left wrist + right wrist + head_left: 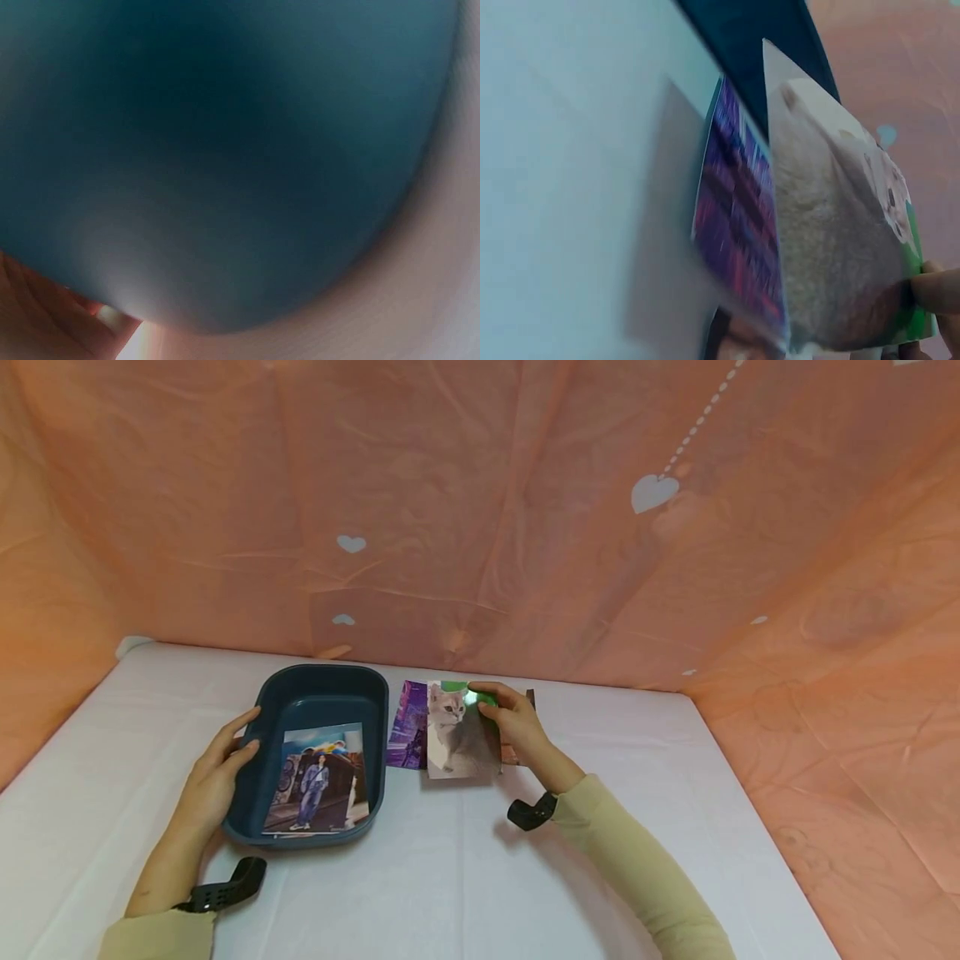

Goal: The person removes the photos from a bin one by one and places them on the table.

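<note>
My left hand (213, 777) holds the left wall of a dark blue plastic tray (375, 710), thumb at the rim. In the left wrist view the tray (225, 150) fills most of the picture, blurred. Inside the tray lies a small stack of photos, topped by a photo of a person in blue clothes (318, 785). My right hand (517, 722) pinches a cat photo (453, 743) by its upper right corner. The cat photo (832, 225) is tilted up over a purple city photo (739, 202) in the right wrist view.
Right of the tray, the purple photo (406, 735) and a brownish photo (510, 755) lie partly hidden under the cat photo and hand. A white cloth (420, 885) covers the table. An orange curtain with hearts (487, 527) hangs behind and at both sides.
</note>
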